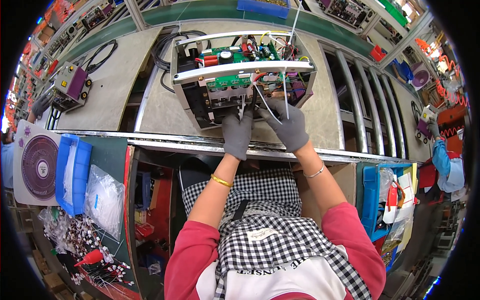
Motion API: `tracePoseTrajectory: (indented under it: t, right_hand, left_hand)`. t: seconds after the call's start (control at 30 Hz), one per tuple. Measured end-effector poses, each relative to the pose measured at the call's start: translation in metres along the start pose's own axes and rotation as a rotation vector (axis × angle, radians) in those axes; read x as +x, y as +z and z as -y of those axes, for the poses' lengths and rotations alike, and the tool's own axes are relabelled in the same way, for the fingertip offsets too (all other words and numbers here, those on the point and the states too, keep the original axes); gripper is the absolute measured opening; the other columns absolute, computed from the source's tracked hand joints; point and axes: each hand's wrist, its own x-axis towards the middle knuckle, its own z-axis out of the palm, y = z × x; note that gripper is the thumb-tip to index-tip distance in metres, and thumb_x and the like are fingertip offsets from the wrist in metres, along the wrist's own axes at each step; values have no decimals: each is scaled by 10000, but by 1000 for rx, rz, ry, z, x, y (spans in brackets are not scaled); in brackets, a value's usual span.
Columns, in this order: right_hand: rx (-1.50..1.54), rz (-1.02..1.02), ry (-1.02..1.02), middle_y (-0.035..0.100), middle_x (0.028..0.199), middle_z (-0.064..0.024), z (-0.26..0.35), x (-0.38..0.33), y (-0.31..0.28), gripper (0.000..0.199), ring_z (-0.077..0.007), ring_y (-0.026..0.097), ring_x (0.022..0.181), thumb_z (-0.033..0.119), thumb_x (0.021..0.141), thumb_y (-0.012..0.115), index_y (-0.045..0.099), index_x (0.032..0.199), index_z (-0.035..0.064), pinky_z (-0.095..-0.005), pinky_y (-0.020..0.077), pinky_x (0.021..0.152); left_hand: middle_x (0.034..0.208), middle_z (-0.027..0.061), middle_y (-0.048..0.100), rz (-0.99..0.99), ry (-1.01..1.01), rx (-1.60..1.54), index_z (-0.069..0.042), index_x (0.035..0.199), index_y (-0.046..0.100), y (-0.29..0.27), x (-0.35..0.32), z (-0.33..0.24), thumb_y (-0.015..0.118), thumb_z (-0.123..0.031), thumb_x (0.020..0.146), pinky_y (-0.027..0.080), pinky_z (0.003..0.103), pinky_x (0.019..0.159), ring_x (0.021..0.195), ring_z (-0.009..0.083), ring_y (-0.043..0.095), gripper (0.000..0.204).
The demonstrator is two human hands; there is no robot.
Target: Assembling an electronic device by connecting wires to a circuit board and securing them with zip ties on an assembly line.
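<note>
An open machine chassis [245, 67] with green circuit boards stands on the work board in front of me, its near side exposed. My left hand [237, 132], in a grey glove, is closed at the lower near edge, around a black cable [254, 96] that hangs out of the chassis. From the right, my gloved right hand [288, 127] meets it, fingers bent together beside the same cable; what they pinch is hidden. One long white cable tie [266, 104] curves down over the right hand's fingers, and another white cable tie [286, 95] hangs next to it.
Steel rollers [372, 100] run to the right of the work board. Left of me are a blue bin [72, 172], a bag of white ties [103, 197] and a heap of small wires [95, 245]. A blue tray [372, 200] sits at right. Co-workers handle purple-sided machines on both sides.
</note>
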Motion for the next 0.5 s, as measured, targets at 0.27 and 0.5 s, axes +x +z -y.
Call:
tracePoseTrajectory:
  t: [0.27, 0.5]
  right_hand:
    - [-241, -117, -241, 694, 876, -118, -6, -4, 8, 185, -294, 673, 743, 148, 850, 712, 689, 1006, 51, -349, 523, 628]
    - [-236, 14, -108, 698, 882, -123, -1, 0, -2, 226, -313, 670, 752, 232, 867, 692, 703, 1064, 121, -368, 522, 643]
  left_hand:
    - [576, 15, 563, 199, -325, -202, -59, 689, 615, -22, -15, -27, 631, -272, 911, 360, 288, 436, 451, 135, 483, 308]
    - [620, -62, 419, 574, -673, -974, -123, 954, 577, -26, -6, 0, 590, -285, 974, 227, 203, 351, 418, 38, 296, 165]
